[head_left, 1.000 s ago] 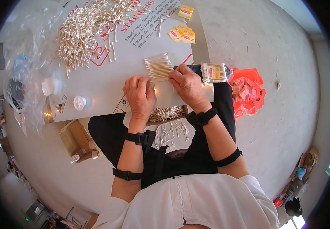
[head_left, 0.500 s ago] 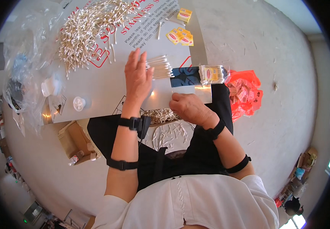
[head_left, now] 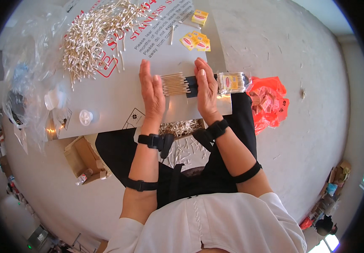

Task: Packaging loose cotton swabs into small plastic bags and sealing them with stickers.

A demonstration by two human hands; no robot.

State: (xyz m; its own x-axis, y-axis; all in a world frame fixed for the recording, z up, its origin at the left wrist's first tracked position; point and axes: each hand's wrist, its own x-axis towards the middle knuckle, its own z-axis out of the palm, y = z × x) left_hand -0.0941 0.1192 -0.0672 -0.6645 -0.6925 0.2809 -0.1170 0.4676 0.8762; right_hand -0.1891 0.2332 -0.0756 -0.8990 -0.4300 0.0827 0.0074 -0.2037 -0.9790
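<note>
Your left hand [head_left: 151, 90] and right hand [head_left: 205, 86], both flat and open, press the ends of a cotton-swab bundle [head_left: 174, 83] between the palms, near the board's [head_left: 114, 99] front edge.

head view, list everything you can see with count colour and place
bundle of cotton swabs: one, pale wood with white tips, between the two palms
loose cotton swabs: large heap, pale, upper left of the sheet
white sheet: one, white with red print, under the hands
packed swabs: one clear pack, right of the right hand
small packets: a few, yellow, top of the sheet
orange bag: one, on the floor at right
clear plastic bags: several, left edge
white cap: one, lower left of the sheet
cardboard box: one, brown, floor below the sheet
left hand: flat against the bundle's left end
right hand: flat on its right side
</note>
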